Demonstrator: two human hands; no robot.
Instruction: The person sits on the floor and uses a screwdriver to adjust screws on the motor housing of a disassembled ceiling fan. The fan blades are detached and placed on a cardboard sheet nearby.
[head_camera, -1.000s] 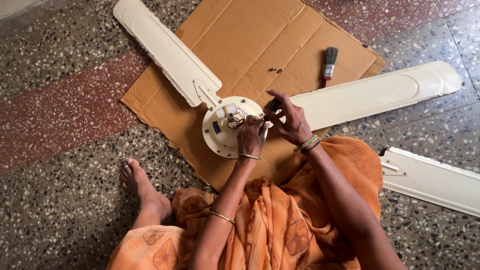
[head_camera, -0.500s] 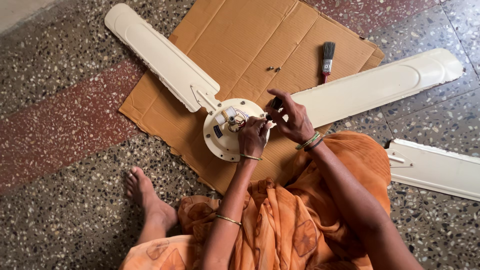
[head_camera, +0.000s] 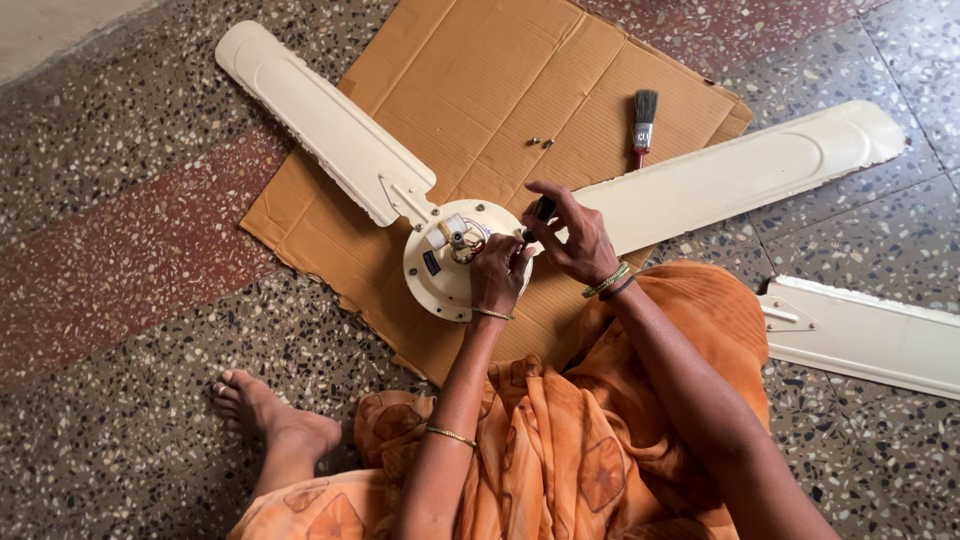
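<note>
Little has shifted: both hands stay at the round cream metal fan motor hub (head_camera: 445, 265), left hand (head_camera: 497, 275) steadying its rim, right hand (head_camera: 570, 235) pinching what looks like a dark screwdriver handle (head_camera: 541, 210).

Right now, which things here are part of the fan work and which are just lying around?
In hand: fan motor hub, left hand on it, right hand pinching a small dark part, two attached blades.
Lying about: paintbrush, loose screws, detached blade, cardboard.
</note>
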